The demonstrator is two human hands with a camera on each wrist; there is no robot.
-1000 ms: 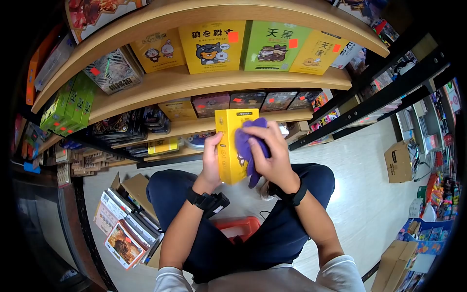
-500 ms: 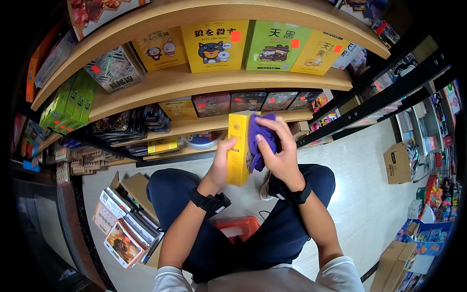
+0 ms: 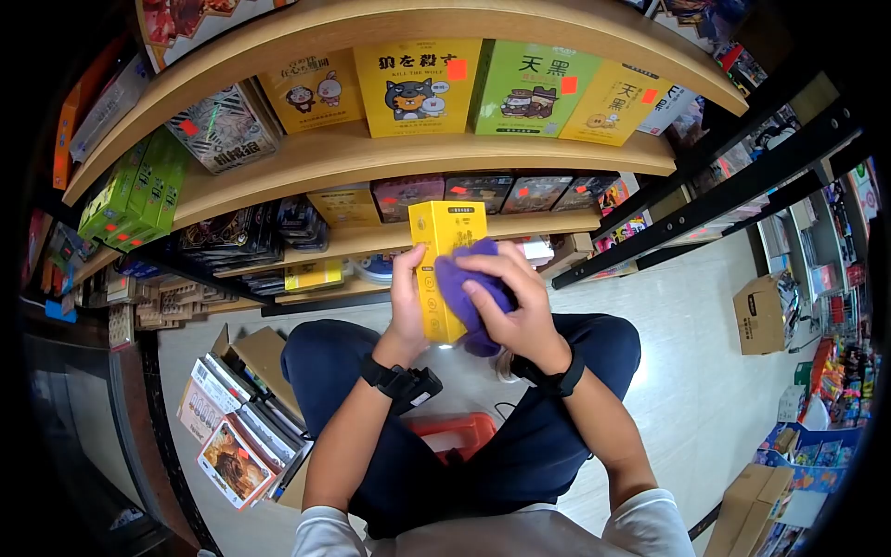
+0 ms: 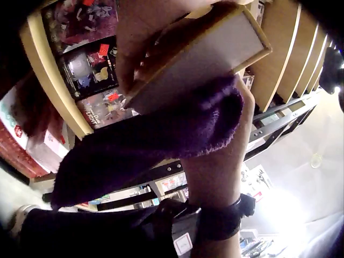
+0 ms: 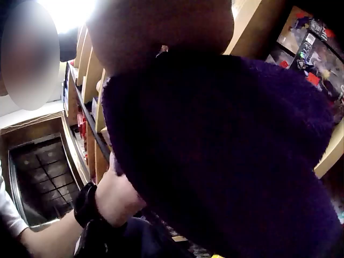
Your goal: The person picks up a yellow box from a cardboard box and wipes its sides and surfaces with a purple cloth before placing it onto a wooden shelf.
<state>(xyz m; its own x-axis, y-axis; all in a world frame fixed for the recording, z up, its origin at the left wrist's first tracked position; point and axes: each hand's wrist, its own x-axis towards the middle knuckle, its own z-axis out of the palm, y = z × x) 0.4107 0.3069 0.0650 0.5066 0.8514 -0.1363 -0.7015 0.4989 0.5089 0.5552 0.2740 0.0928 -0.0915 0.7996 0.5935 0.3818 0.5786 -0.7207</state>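
Observation:
In the head view my left hand [image 3: 406, 302] grips a yellow box [image 3: 447, 225] by its left side, thumb along the narrow edge. The box stands upright in front of the shelves, above my knees. A bunched purple cloth [image 3: 457, 286] is in my right hand [image 3: 527, 311], pressed over the lower front of the box and covering much of it. The left wrist view shows the pale end face of the box [image 4: 209, 56], with the cloth [image 4: 156, 137] hanging in folds below it. Cloth [image 5: 226, 156] fills most of the right wrist view.
Wooden shelves [image 3: 306, 148] with upright game boxes, including a green box [image 3: 524, 88], stand ahead. Down on the floor at left, an open carton holds books [image 3: 237, 459]. A red plastic item [image 3: 455, 432] lies between my legs; a cardboard box [image 3: 759, 311] sits at right.
The box swung right and turned its narrow side to me, then came back left, showing more of its front. The cloth moved with it and now lies lower across the front.

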